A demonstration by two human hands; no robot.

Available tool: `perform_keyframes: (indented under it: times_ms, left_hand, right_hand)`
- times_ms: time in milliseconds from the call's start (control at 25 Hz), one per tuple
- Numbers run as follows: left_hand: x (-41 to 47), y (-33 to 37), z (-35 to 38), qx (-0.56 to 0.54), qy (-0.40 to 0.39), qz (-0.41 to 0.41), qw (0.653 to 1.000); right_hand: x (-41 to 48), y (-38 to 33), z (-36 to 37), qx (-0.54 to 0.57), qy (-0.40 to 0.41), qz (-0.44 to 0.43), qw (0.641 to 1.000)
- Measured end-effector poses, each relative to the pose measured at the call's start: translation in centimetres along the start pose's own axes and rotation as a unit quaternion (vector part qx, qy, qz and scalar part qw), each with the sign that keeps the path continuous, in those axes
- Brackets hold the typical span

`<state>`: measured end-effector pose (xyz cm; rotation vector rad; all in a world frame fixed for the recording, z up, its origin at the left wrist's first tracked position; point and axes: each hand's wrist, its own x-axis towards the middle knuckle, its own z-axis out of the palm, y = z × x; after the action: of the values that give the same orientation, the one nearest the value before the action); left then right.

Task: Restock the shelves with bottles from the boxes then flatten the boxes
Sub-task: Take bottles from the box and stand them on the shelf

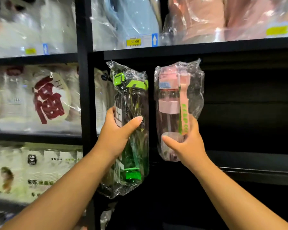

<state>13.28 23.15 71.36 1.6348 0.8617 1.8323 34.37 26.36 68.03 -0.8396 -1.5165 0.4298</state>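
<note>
My left hand (pixel 118 131) grips a tall green bottle (pixel 131 146) in a clear plastic wrap, held upright by its middle. My right hand (pixel 188 143) grips the lower part of a shorter pink bottle (pixel 171 103), also wrapped in clear plastic, with a pink strap down its side. Both bottles are held side by side in front of a dark black shelf (pixel 249 160) whose bay looks bare behind them. No boxes are in view.
A black upright post (pixel 85 80) separates this bay from the left one, which is packed with white wrapped goods (pixel 45 98). The shelf above holds blue and pink wrapped items (pixel 223 17) and a yellow price tag (pixel 134 42).
</note>
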Motion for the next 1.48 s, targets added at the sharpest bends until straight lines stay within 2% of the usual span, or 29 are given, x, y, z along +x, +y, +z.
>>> perform_keyframes:
  times_ms: [200, 360, 480, 600, 720, 840, 1040, 1120, 1240, 1480]
  left_hand:
    - [2.2, -0.6, -1.0, 0.037, 0.002, 0.003, 0.999]
    - [4.0, -2.1, -1.5, 0.068, 0.002, 0.009, 0.998]
    - [5.2, -3.4, -1.5, 0.096, 0.023, 0.022, 0.995]
    - [6.4, -4.7, -0.9, 0.128, 0.028, 0.023, 0.991]
    - [6.8, -6.7, -0.5, 0.161, 0.037, -0.018, 0.986]
    - [6.9, -8.0, -0.3, 0.15, 0.064, -0.044, 0.986]
    - [6.6, -8.3, -0.4, 0.174, 0.018, -0.065, 0.983]
    - [5.6, -9.0, -1.4, 0.225, -0.038, -0.104, 0.968]
    - [3.9, -10.1, -2.9, 0.329, -0.099, -0.154, 0.926]
    - [5.1, -11.4, -2.8, 0.419, -0.075, -0.128, 0.896]
  right_hand:
    - [1.7, 4.6, 2.7, -0.065, 0.051, 0.048, 0.995]
    - [2.4, 5.4, 3.9, -0.081, 0.108, 0.098, 0.986]
    - [2.0, 4.8, 4.7, -0.15, 0.081, 0.064, 0.983]
    - [1.1, 4.7, 5.0, -0.171, 0.073, 0.043, 0.982]
    - [1.1, 4.2, 4.7, -0.176, 0.07, 0.058, 0.98]
    - [0.9, 3.9, 4.6, -0.18, 0.069, 0.078, 0.978]
    - [0.8, 4.3, 4.3, -0.174, 0.047, 0.083, 0.98]
    - [0.8, 4.1, 4.1, -0.166, 0.025, 0.092, 0.982]
    - [0.9, 4.1, 4.1, -0.176, 0.005, 0.092, 0.98]
    - [0.6, 4.0, 4.2, -0.184, 0.003, 0.068, 0.98]
